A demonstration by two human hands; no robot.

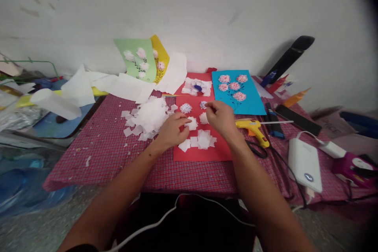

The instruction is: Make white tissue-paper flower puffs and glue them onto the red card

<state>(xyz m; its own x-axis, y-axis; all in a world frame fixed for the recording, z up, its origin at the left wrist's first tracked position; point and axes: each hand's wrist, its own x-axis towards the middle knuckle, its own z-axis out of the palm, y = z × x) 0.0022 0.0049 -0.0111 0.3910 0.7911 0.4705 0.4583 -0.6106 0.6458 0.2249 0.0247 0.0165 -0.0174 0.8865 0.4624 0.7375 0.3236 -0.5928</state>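
A red sheet of paper [218, 155] lies in front of me with white tissue-paper flowers on it. My left hand [174, 130] rests at its left edge, thumb and fingers apart, fingertips beside a white tissue flower [193, 123]. My right hand [221, 117] is closed, its fingertips at a small blue-speckled paper flower [202, 104] that they partly cover. Another speckled flower [186, 108] lies to the left of it. Behind them, a paint-stained white tissue [189, 88] carries dark blue and red paint. Nearer to me is a layered tissue flower [204, 139].
Left of the red sheet, tissue squares [149, 116] are heaped. A blue card with flowers [254, 100] lies behind right; a green card [138, 47] leans against the wall. A yellow glue gun [251, 125], its cable and a white power bank [304, 163] are at right.
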